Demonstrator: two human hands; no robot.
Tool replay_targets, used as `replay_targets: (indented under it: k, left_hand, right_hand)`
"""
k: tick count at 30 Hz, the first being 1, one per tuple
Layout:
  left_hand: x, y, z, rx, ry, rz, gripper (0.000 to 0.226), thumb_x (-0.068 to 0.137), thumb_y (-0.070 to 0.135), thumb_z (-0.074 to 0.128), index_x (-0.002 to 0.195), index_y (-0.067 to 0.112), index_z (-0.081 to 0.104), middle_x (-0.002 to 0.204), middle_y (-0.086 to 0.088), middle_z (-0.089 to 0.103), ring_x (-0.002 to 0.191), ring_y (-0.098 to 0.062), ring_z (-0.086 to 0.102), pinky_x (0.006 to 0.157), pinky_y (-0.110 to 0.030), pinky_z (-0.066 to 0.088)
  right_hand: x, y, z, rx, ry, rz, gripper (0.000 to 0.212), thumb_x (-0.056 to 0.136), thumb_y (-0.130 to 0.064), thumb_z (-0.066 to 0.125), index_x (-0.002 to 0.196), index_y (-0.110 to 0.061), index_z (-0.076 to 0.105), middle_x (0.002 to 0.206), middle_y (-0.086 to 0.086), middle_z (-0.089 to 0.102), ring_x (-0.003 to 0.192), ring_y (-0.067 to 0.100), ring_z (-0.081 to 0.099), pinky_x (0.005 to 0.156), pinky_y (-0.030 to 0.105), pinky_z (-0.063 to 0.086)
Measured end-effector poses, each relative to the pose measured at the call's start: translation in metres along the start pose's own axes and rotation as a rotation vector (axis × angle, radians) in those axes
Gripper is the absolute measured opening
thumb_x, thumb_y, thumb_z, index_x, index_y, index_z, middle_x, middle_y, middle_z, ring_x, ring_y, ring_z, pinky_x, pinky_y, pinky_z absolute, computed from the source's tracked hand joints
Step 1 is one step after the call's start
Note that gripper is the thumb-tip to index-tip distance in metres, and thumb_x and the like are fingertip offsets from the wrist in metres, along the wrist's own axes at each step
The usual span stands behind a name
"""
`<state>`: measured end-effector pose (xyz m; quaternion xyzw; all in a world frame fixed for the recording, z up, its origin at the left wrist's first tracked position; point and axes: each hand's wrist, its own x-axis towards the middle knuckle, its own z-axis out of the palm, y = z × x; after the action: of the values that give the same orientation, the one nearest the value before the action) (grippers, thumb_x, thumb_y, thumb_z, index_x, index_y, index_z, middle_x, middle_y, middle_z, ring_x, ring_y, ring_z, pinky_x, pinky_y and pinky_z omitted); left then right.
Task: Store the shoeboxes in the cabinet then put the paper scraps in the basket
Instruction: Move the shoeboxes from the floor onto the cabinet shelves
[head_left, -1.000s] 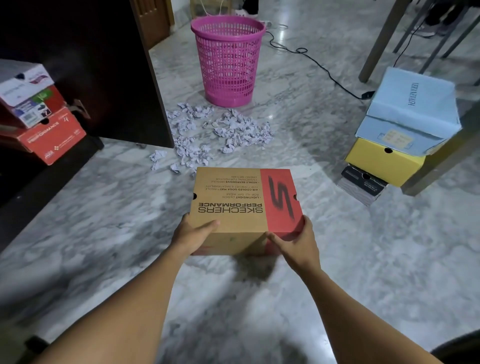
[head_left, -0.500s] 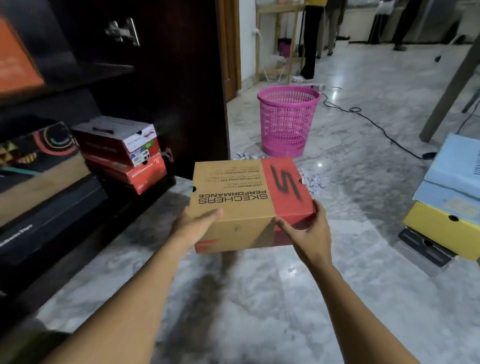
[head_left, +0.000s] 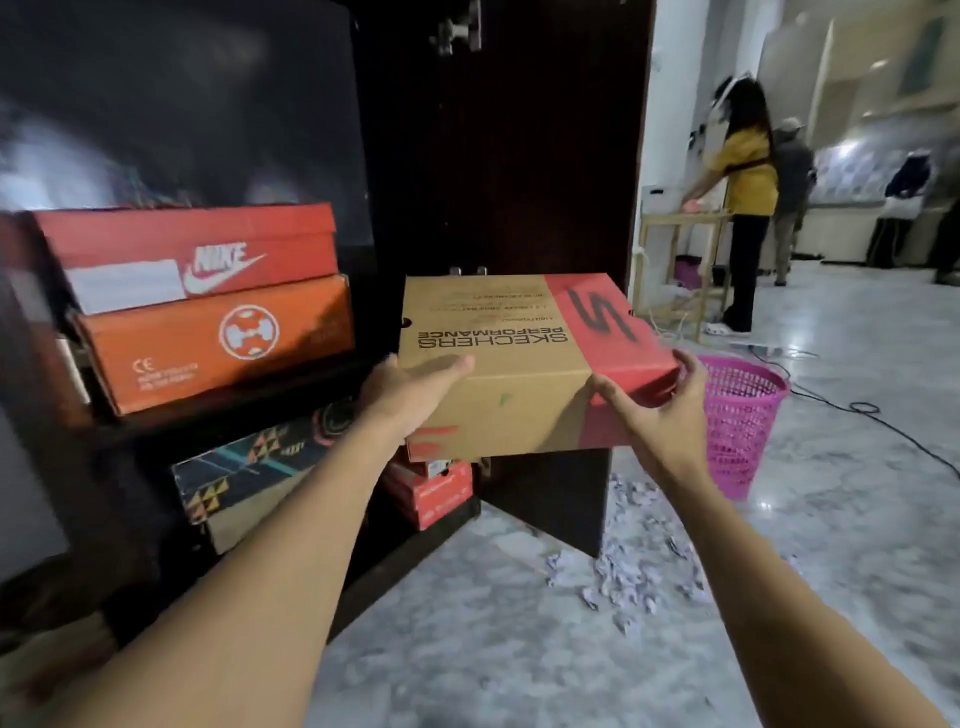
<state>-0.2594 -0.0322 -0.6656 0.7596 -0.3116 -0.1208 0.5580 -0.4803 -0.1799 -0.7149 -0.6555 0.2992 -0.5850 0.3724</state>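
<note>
In front of the open cabinet, item in hand: one Skechers shoebox, tan with a red end, lid on, being held nearly level in the air and touching no shelf. The left grip is clasping the near left corner, its thumb lying along the lid and its fingers going underneath, out of view. The right grip is clasping the red end, thumb on the near face and fingers curling over the far edge. Both grips are thus holding the box. Already in store: a red Nike box is sitting on an orange box on the upper shelf, a patterned box is resting on the level below, and a small red box is showing beneath the carried one, partly hidden by it. Stowing is looking partly done: this box is awaiting a place, and whether other boxes are waiting elsewhere cannot be told. Not yet begun, by appearance: paper scraps are lying strewn on the marble floor by the foot of the cabinet door. The pink basket is standing near them to the right, its contents not showing. A person in a yellow top is standing well apart.
</note>
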Motion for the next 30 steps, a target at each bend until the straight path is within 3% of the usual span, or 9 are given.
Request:
replay_targets:
  k: [4, 6, 10, 15, 19, 22, 24, 27, 30]
  left_hand:
    - [0.024, 0.039, -0.033, -0.063, 0.135, 0.05, 0.107, 0.042, 0.081, 0.075, 0.13, 0.023, 0.053, 0.123, 0.007, 0.061, 0.111, -0.02, 0.06, 0.097, -0.042, 0.05]
    - [0.034, 0.056, -0.045, -0.098, 0.186, 0.062, 0.122, 0.034, 0.085, 0.073, 0.136, 0.022, 0.049, 0.13, 0.005, 0.059, 0.116, -0.022, 0.059, 0.1, -0.044, 0.048]
    - [0.05, 0.085, -0.069, -0.117, 0.281, 0.063, 0.11, 0.045, 0.075, 0.076, 0.135, 0.017, 0.049, 0.129, 0.002, 0.061, 0.114, -0.022, 0.06, 0.099, -0.039, 0.049]
    - [0.067, 0.135, -0.115, -0.046, 0.505, 0.135, 0.092, 0.036, 0.074, 0.074, 0.109, 0.02, 0.065, 0.109, 0.004, 0.07, 0.095, -0.019, 0.068, 0.089, -0.035, 0.055]
    - [0.086, 0.167, -0.149, -0.039, 0.683, 0.151, 0.103, 0.043, 0.07, 0.078, 0.127, 0.014, 0.058, 0.126, -0.002, 0.065, 0.112, -0.024, 0.063, 0.099, -0.035, 0.05]
    - [0.101, 0.175, -0.169, -0.048, 0.78, 0.118, 0.096, 0.056, 0.064, 0.081, 0.134, 0.014, 0.054, 0.132, -0.004, 0.061, 0.118, -0.024, 0.06, 0.096, -0.028, 0.046]
    - [0.11, 0.176, -0.182, -0.045, 0.85, 0.089, 0.089, 0.061, 0.062, 0.08, 0.132, 0.015, 0.056, 0.133, -0.004, 0.06, 0.119, -0.025, 0.059, 0.092, -0.027, 0.045]
    - [0.12, 0.171, -0.199, -0.019, 0.946, 0.021, 0.086, 0.07, 0.061, 0.074, 0.135, 0.01, 0.053, 0.14, -0.009, 0.054, 0.128, -0.029, 0.053, 0.1, -0.032, 0.043]
    - [0.129, 0.162, -0.208, -0.01, 1.051, -0.027, 0.076, 0.074, 0.06, 0.069, 0.129, 0.007, 0.057, 0.134, -0.014, 0.059, 0.123, -0.033, 0.056, 0.102, -0.037, 0.044]
  right_hand:
    - [0.042, -0.042, 0.035, 0.105, -0.032, -0.095, 0.101, 0.063, -0.052, 0.084, 0.142, -0.021, 0.029, 0.126, -0.003, 0.052, 0.11, 0.007, 0.058, 0.099, 0.04, 0.052]
    - [0.064, -0.055, 0.053, 0.148, -0.044, -0.122, 0.099, 0.066, -0.046, 0.084, 0.143, -0.018, 0.027, 0.121, -0.007, 0.052, 0.112, 0.011, 0.057, 0.1, 0.041, 0.051]
    - [0.105, -0.072, 0.091, 0.186, -0.065, -0.17, 0.1, 0.065, -0.059, 0.083, 0.143, -0.028, 0.029, 0.118, -0.01, 0.053, 0.114, 0.014, 0.057, 0.097, 0.045, 0.053]
    - [0.144, -0.105, 0.143, 0.294, -0.158, -0.22, 0.095, 0.073, -0.05, 0.08, 0.146, -0.023, 0.026, 0.13, -0.002, 0.047, 0.116, 0.016, 0.053, 0.09, 0.035, 0.053]
    - [0.181, -0.132, 0.191, 0.367, -0.259, -0.223, 0.096, 0.072, -0.051, 0.082, 0.145, -0.027, 0.026, 0.131, -0.002, 0.049, 0.117, 0.017, 0.054, 0.097, 0.041, 0.05]
    - [0.2, -0.15, 0.229, 0.393, -0.322, -0.214, 0.096, 0.072, -0.048, 0.082, 0.146, -0.026, 0.026, 0.129, -0.003, 0.048, 0.115, 0.017, 0.054, 0.098, 0.04, 0.049]
    - [0.208, -0.157, 0.256, 0.393, -0.368, -0.215, 0.094, 0.071, -0.049, 0.083, 0.144, -0.025, 0.028, 0.13, -0.001, 0.05, 0.116, 0.019, 0.055, 0.1, 0.043, 0.049]
    - [0.214, -0.164, 0.292, 0.38, -0.415, -0.21, 0.092, 0.071, -0.048, 0.083, 0.143, -0.021, 0.033, 0.13, 0.0, 0.054, 0.117, 0.02, 0.056, 0.105, 0.044, 0.046]
    - [0.215, -0.171, 0.319, 0.356, -0.448, -0.217, 0.089, 0.074, -0.046, 0.081, 0.144, -0.018, 0.036, 0.134, 0.003, 0.056, 0.12, 0.02, 0.056, 0.107, 0.043, 0.044]
